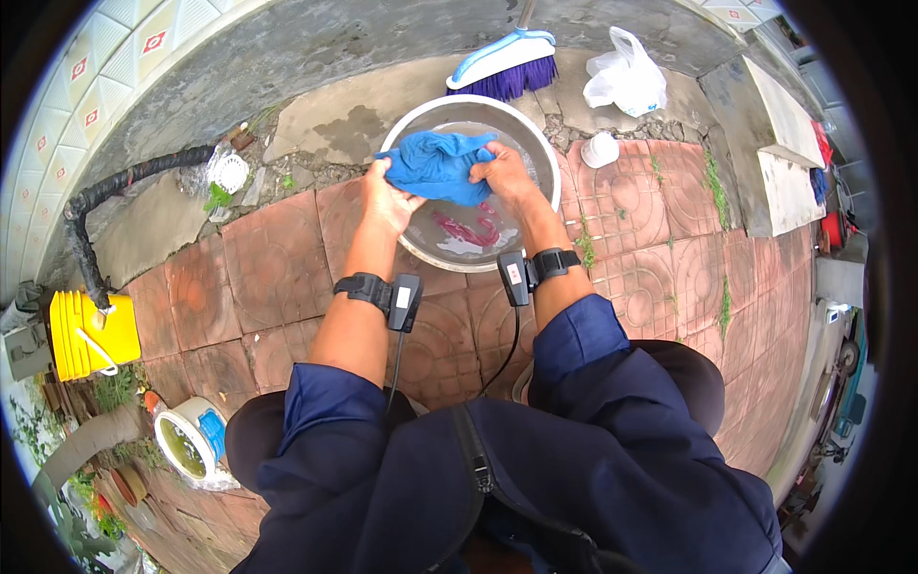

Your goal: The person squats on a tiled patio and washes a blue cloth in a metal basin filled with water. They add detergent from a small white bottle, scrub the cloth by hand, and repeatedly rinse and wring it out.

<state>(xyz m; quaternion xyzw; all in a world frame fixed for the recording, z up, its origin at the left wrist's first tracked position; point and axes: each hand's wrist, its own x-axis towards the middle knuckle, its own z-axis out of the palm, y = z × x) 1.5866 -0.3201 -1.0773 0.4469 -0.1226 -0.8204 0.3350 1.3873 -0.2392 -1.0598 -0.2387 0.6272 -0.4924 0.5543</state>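
A crumpled blue cloth [439, 166] is stretched between my two hands over a round basin [546, 154] of murky water. My left hand [387, 197] grips the cloth's left end, thumb on top and fingers below. At the other end my right hand [505, 174] pinches it with curled fingers. Below the cloth, a dark pink cloth [462, 231] lies in the water, with whitish suds beside it. The blue cloth hides part of the basin's far left inside.
A broom [505, 61] with purple bristles stands behind the basin. To its right are a white plastic bag [627, 75] and a small white tub [600, 150]. A yellow bucket [93, 336] and a white bucket of greenish water [188, 439] stand on the left. Red paving tiles [272, 265] cover the ground.
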